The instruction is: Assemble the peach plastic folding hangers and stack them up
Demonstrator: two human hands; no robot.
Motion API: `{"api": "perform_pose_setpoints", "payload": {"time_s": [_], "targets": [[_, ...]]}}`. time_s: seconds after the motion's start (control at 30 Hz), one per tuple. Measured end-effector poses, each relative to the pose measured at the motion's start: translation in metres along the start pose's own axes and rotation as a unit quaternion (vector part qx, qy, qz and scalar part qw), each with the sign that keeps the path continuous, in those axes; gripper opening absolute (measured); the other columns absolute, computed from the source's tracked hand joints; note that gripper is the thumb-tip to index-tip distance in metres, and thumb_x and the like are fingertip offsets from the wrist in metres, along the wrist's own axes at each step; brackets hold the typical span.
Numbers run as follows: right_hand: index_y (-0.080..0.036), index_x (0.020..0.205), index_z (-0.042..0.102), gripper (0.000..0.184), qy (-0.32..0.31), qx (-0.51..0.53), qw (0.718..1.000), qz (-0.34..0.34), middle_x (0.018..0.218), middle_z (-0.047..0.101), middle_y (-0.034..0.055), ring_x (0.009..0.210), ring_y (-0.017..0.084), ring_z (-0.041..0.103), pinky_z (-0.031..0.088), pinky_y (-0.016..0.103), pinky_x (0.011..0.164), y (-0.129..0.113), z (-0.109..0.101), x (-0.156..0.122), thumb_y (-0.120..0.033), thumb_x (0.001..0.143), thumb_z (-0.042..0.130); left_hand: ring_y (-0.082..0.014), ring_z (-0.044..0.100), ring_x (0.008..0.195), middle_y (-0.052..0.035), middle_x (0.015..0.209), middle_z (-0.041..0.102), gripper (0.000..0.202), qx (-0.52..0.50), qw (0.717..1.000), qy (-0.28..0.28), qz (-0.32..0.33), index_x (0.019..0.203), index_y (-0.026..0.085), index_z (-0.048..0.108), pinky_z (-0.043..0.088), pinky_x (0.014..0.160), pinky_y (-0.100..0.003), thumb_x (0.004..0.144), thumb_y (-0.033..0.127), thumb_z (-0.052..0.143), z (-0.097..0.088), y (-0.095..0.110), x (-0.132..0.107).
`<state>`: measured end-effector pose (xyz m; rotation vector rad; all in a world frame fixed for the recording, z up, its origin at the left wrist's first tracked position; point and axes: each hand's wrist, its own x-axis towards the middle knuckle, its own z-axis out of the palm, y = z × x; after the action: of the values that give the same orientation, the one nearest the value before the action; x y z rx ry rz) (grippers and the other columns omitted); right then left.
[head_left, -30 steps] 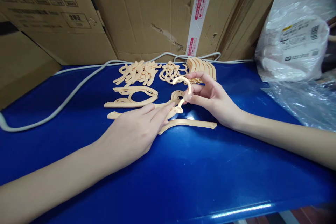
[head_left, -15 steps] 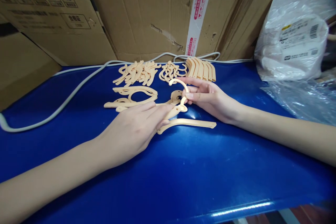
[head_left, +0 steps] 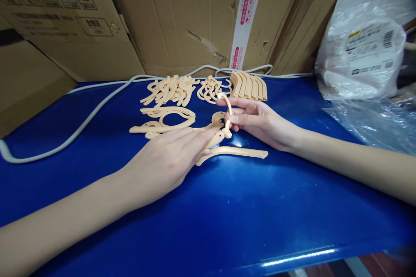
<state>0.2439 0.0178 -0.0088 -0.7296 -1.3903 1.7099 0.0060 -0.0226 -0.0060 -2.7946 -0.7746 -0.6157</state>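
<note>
Between the thumb and fingers of my right hand is a cream plastic hanger hook, held upright with its base low. My left hand is closed around a cream hanger arm; most of that piece is under the fingers, and its holed end sticks out beside the hook's base. Whether the two parts touch I cannot tell. A loose curved hanger arm lies just below my fingertips. Behind my left hand rest folded hanger pieces, and another rounded piece shows between my hands.
At the back of the blue table lie a pile of short curved parts, a heap of hooks and a row of hanger arms. A white cable, cardboard boxes and a plastic-wrapped bundle border the space.
The hook in my right hand has turned about its upright axis, so its curve now shows nearly edge-on. My left hand has barely moved.
</note>
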Motion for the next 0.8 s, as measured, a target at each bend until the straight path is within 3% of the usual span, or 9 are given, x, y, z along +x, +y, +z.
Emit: {"api": "perform_pose_setpoints", "payload": {"time_s": [0.13, 0.3, 0.47, 0.63, 0.8], "targets": [[-0.012, 0.121, 0.064, 0.04, 0.02, -0.024, 0.999, -0.011, 0.073, 0.07, -0.002, 0.07, 0.01, 0.06, 0.042, 0.025, 0.067, 0.0028, -0.0009, -0.0004, -0.016, 0.082, 0.072, -0.0236, 0.07, 0.112, -0.0168, 0.115, 0.074, 0.033, 0.059, 0.997, 0.021, 0.042, 0.128, 0.003, 0.058, 0.055, 0.097, -0.034, 0.104, 0.012, 0.036, 0.0006, -0.0014, -0.0008], [-0.013, 0.12, 0.064, 0.043, 0.058, -0.076, 0.995, -0.029, 0.078, 0.071, -0.0004, 0.071, 0.012, 0.062, 0.044, 0.027, 0.069, 0.0075, -0.0011, -0.0007, -0.019, 0.079, 0.076, -0.0278, 0.075, 0.097, -0.0187, 0.108, 0.077, 0.037, 0.128, 0.987, 0.031, 0.094, 0.115, 0.001, 0.065, 0.061, 0.081, -0.039, 0.101, 0.005, 0.031, 0.0044, -0.0015, -0.0011], [-0.014, 0.117, 0.064, 0.045, 0.069, -0.08, 0.994, -0.041, 0.079, 0.071, 0.0, 0.075, 0.013, 0.062, 0.043, 0.028, 0.068, 0.0084, -0.0005, 0.0005, -0.023, 0.076, 0.08, -0.0277, 0.075, 0.098, -0.0187, 0.109, 0.077, 0.033, 0.106, 0.992, 0.032, 0.062, 0.117, 0.001, 0.064, 0.061, 0.083, -0.039, 0.102, 0.01, 0.036, 0.0057, -0.0006, 0.0004], [-0.016, 0.121, 0.062, 0.047, 0.062, -0.035, 0.997, -0.034, 0.075, 0.068, -0.0031, 0.074, 0.012, 0.06, 0.043, 0.027, 0.069, 0.0086, -0.002, 0.001, -0.018, 0.077, 0.077, -0.0236, 0.074, 0.099, -0.0156, 0.109, 0.076, 0.034, 0.051, 0.998, 0.02, -0.006, 0.121, 0.005, 0.063, 0.058, 0.089, -0.032, 0.105, 0.018, 0.036, 0.0037, 0.0011, 0.0003], [-0.02, 0.127, 0.059, 0.048, 0.048, -0.05, 0.997, -0.037, 0.076, 0.069, -0.0034, 0.073, 0.012, 0.059, 0.043, 0.028, 0.07, 0.0089, -0.0039, -0.0006, -0.018, 0.081, 0.073, -0.0245, 0.073, 0.106, -0.0156, 0.11, 0.076, 0.032, 0.047, 0.999, 0.015, -0.008, 0.125, 0.006, 0.061, 0.056, 0.096, -0.034, 0.104, 0.016, 0.038, 0.0034, 0.0022, -0.0007]]}}
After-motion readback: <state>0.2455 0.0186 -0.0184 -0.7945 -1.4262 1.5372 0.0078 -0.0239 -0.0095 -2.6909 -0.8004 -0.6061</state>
